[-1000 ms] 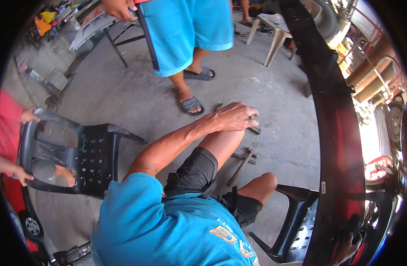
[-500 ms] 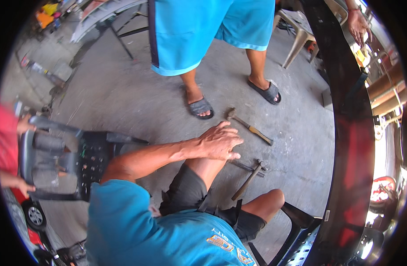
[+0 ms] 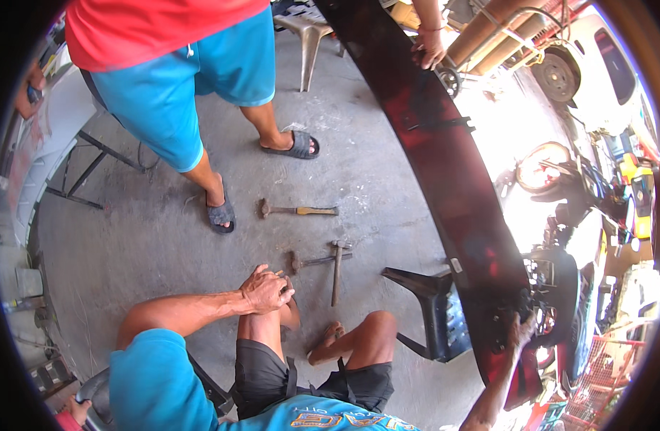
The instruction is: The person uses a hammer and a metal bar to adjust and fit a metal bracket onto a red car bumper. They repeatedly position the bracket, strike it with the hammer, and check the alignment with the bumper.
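My left hand (image 3: 267,289) rests on my left knee with its fingers curled. Something small and pale shows between them, too small to name. On my right, my right hand (image 3: 520,332) grips the near end of a long, glossy dark red panel (image 3: 445,169), bumper-like in shape. At its far end another person's hand (image 3: 429,49) lies on the edge. On the floor ahead are a hammer with a yellow-and-dark handle (image 3: 301,210), a second hammer (image 3: 296,260), and a third hammer (image 3: 337,276) lying across the second's handle.
The other person stands ahead in blue shorts (image 3: 157,100) and dark slides. A black plastic chair (image 3: 434,316) is beside my right knee. A pale panel on a metal stand (image 3: 93,161) stands left. Beyond the red panel are a motorcycle (image 3: 549,169) and a white vehicle (image 3: 596,57).
My view has swung right. My left hand has drawn back onto my knee and its fingers have curled. My right hand has come into view on the panel. The other person's hand now touches the panel.
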`<state>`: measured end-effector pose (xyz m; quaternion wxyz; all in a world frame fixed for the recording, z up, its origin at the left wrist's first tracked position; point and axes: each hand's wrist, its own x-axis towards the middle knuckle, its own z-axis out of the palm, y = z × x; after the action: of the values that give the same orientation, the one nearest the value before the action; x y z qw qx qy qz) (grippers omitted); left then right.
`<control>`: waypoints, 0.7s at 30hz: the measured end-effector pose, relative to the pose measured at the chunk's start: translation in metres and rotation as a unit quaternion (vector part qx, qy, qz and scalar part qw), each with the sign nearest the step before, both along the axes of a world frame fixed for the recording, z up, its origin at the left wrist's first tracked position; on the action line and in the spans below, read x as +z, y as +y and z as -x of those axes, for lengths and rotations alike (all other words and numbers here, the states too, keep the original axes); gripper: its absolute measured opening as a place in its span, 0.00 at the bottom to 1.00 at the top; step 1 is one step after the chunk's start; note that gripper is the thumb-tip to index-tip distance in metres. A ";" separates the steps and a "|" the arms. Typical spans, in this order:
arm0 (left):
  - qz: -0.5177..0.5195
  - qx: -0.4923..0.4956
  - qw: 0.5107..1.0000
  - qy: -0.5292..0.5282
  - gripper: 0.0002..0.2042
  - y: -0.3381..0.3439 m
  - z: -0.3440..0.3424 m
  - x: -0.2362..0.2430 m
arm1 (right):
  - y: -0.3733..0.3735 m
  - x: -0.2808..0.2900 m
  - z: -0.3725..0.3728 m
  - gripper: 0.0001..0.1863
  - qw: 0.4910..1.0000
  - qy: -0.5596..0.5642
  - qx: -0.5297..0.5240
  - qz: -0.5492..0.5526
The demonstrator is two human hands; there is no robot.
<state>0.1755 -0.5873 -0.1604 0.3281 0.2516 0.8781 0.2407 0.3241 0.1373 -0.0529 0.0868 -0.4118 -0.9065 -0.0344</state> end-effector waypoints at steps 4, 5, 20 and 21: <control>0.060 0.019 0.998 0.013 0.22 0.004 -0.027 0.011 | -0.048 0.030 0.029 0.43 0.998 -0.028 -0.025 0.043; 0.078 0.023 0.997 -0.004 0.22 0.005 -0.034 0.024 | -0.057 0.030 0.024 0.46 0.997 -0.037 -0.062 0.027; 0.053 0.563 0.825 0.004 0.22 -0.084 -0.284 0.118 | -0.385 0.056 -0.005 0.32 0.662 -0.426 0.429 0.443; 0.046 0.580 0.813 0.028 0.22 -0.096 -0.307 0.109 | -0.386 0.049 0.011 0.31 0.669 -0.432 0.413 0.442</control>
<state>0.4823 -0.6828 -0.0511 0.1142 -0.3128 0.8801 0.3386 0.3133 -0.2488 -0.0037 -0.5016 0.0759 -0.8290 0.2354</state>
